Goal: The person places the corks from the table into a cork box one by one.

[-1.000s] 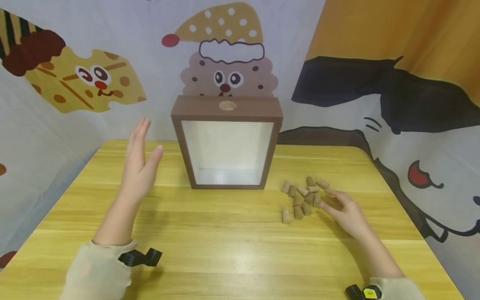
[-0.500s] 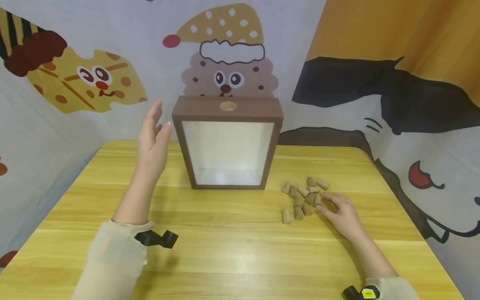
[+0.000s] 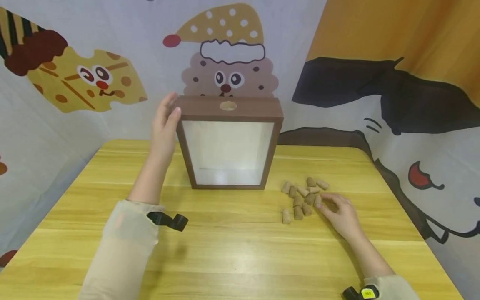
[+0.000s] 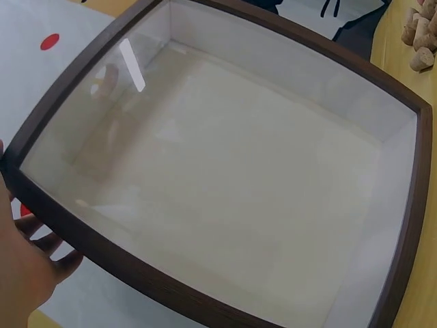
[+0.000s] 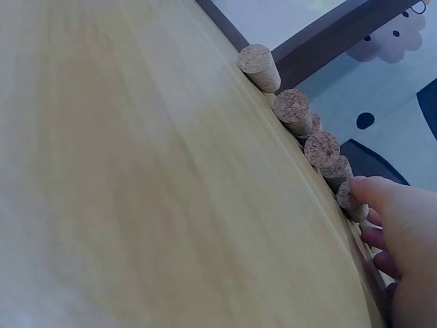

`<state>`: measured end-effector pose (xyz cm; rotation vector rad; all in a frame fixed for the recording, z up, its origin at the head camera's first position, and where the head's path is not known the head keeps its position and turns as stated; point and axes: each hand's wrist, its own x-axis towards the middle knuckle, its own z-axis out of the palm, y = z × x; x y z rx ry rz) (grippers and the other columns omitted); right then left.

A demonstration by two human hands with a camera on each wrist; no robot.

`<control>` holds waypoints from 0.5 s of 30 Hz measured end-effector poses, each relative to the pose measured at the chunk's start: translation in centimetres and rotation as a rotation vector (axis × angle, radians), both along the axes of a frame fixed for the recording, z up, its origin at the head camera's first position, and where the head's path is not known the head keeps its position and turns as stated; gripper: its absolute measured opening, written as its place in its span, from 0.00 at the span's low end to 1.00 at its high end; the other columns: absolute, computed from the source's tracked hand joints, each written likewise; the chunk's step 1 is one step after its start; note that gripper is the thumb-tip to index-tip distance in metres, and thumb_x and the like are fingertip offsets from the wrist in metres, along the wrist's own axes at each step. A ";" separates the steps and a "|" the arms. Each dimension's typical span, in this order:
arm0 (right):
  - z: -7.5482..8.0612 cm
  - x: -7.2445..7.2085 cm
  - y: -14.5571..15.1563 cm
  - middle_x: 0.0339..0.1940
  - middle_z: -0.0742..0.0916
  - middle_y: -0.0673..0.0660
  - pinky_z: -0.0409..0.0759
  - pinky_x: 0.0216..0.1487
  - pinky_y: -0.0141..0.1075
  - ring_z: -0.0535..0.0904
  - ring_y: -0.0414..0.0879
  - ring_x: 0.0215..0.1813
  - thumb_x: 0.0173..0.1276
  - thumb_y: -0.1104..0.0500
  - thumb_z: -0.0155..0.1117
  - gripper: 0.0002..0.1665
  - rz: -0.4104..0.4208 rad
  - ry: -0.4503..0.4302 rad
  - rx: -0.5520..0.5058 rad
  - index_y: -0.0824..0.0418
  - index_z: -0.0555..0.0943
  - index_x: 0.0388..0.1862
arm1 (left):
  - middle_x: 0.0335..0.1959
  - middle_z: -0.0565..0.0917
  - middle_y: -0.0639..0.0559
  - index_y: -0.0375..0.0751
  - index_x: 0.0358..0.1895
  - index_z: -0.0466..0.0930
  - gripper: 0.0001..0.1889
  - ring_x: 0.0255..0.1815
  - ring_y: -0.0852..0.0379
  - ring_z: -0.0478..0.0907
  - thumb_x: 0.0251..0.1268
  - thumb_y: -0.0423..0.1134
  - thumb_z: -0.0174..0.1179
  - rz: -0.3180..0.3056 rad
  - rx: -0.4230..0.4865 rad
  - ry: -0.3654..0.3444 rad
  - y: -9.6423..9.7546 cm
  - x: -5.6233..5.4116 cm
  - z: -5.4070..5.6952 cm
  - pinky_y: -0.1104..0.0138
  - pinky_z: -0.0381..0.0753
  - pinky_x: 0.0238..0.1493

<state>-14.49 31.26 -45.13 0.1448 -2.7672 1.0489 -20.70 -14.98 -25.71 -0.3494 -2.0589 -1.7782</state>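
Observation:
Upright on the table stands a brown-framed shadow box [image 3: 229, 183] with a clear front and a round hole [image 3: 228, 106] in its top. At its upper left corner my left hand [image 3: 163, 133] touches the side, fingers extended and thumb near the front edge; the left wrist view shows those fingers [image 4: 49, 242] beside the dark frame [image 4: 136, 270]. To the right of the box lies a loose group of several corks [image 3: 298, 212]. My right hand [image 3: 343, 216] pinches a cork [image 5: 349, 201] at the group's right side, thumb on its near side; the other fingertips are partly hidden.
The wooden table [image 3: 232, 246] extends in front of the box and on both sides. Close behind it hangs a cloth backdrop [image 3: 150, 25] with cartoon prints. One cork [image 3: 286, 216] lies slightly apart at the group's near left.
My left hand has moved right and upward from the open space beside the box to its upper left corner. My right hand has shifted slightly left, closing in on a cork.

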 end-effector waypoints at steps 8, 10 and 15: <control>-0.1 0.0 0.0 0.57 0.77 0.67 0.63 0.59 0.64 0.66 0.66 0.61 0.67 0.46 0.63 0.32 -0.010 -0.043 -0.071 0.69 0.73 0.59 | 0.74 0.56 0.57 0.51 0.73 0.58 0.26 0.72 0.56 0.51 0.74 0.50 0.41 -0.008 0.008 -0.024 -0.5 -2.4 -1.9 0.56 0.45 0.72; -0.1 0.0 0.1 0.56 0.78 0.66 0.65 0.59 0.62 0.68 0.64 0.60 0.67 0.46 0.63 0.32 -0.012 -0.047 -0.099 0.69 0.73 0.59 | 0.74 0.56 0.58 0.51 0.73 0.58 0.27 0.72 0.58 0.50 0.73 0.51 0.40 -0.008 0.012 -0.006 -0.4 -2.7 -2.2 0.54 0.43 0.72; 0.2 0.2 0.0 0.54 0.80 0.63 0.73 0.56 0.52 0.73 0.59 0.56 0.68 0.46 0.62 0.31 -0.030 -0.040 -0.120 0.67 0.73 0.59 | 0.74 0.56 0.59 0.52 0.72 0.59 0.28 0.72 0.59 0.49 0.72 0.53 0.40 0.007 0.018 0.035 -0.1 -2.9 -2.5 0.53 0.40 0.71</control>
